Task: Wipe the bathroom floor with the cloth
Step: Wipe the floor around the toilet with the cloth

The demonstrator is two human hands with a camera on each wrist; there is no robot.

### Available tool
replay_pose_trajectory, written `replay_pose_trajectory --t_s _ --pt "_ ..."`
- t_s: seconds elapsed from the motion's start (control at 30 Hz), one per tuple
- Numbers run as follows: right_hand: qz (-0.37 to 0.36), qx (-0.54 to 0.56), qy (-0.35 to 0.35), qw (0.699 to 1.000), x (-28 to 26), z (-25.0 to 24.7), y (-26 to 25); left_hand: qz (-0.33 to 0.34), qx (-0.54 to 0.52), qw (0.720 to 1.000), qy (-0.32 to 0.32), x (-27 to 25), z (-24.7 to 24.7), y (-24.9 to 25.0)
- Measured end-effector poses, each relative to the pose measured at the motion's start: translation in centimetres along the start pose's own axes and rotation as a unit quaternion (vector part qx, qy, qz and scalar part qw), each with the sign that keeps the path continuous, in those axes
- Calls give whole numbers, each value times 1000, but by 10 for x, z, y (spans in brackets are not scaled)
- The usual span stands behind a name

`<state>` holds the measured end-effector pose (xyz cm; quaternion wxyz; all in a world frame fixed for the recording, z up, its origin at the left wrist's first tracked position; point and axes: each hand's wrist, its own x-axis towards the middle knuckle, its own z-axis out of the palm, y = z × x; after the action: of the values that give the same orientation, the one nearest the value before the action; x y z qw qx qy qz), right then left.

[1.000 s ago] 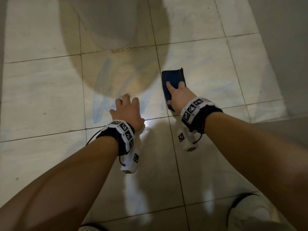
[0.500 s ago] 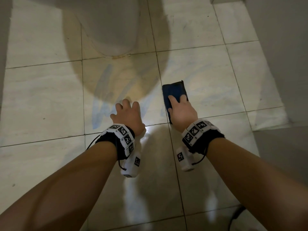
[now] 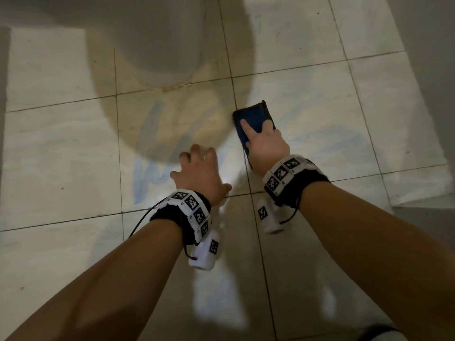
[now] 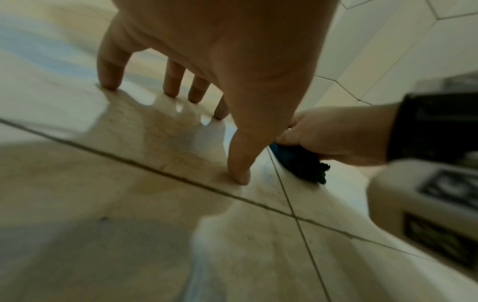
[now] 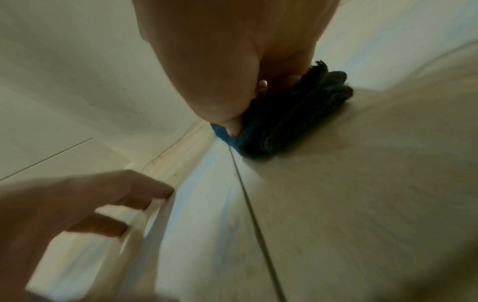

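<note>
A folded blue cloth is pressed flat to the floor under the right hand, fingers extended over it rather than curled, just right of a grout line. The left hand is braced on spread fingertips, its grip released. Wiping appears under way; steady downward pressure and a stroke toward the toilet base seem called for next.

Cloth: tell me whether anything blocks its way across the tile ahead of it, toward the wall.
Nothing visible does. The right hand presses the folded blue cloth flat on the floor, and the tile beyond it looks bare. The toilet base stands off to the left, and the left hand braces beside it.
</note>
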<state>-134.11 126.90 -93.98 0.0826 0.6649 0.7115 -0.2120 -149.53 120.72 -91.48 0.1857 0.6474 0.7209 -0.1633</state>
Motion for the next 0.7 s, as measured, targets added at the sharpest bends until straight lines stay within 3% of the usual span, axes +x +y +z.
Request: replay_pose_trajectory --t_s 0.33,0.57,0.7 --pt "-6 -15 -5 1000 69 -28 10 -7 0 1000 -8 2 -1 1" --pt "119 -21 11 993 70 -55 89 -8 1 1000 -12 2 0 2" --pt "138 -5 6 990 60 -57 90 -16 3 1000 -13 4 -1 5"
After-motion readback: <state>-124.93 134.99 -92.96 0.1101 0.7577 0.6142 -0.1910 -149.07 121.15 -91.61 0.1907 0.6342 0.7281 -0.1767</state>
